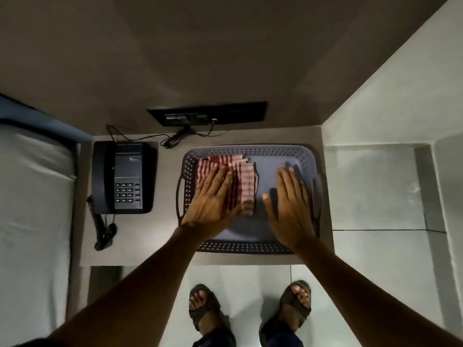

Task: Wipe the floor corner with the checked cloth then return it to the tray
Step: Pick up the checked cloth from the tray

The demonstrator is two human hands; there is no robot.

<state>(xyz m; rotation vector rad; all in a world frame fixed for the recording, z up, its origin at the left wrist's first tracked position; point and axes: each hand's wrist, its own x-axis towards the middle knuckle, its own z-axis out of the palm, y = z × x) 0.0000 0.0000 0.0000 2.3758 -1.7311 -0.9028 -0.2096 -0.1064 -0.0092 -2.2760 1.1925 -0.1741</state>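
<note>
I see the checked cloth (240, 186) lying folded in the left half of the tray (253, 150), which sits on a low grey surface (162, 249); my left hand (213, 196) lies flat on the cloth with fingers spread, pressing rather than gripping; my right hand (290, 204) rests open and empty on the tray's bare floor beside it. The cloth looks light, soft and limp, so I judge it will sag and unfold when lifted; pinching the folded stack at its near edge should keep it together. The tray's perforated rim is low and should not block the lift; a telephone (122, 176) with trailing cord stands just left, well clear; a bed (32, 209) lies further left; tiled floor (375, 186) opens to the right.
</note>
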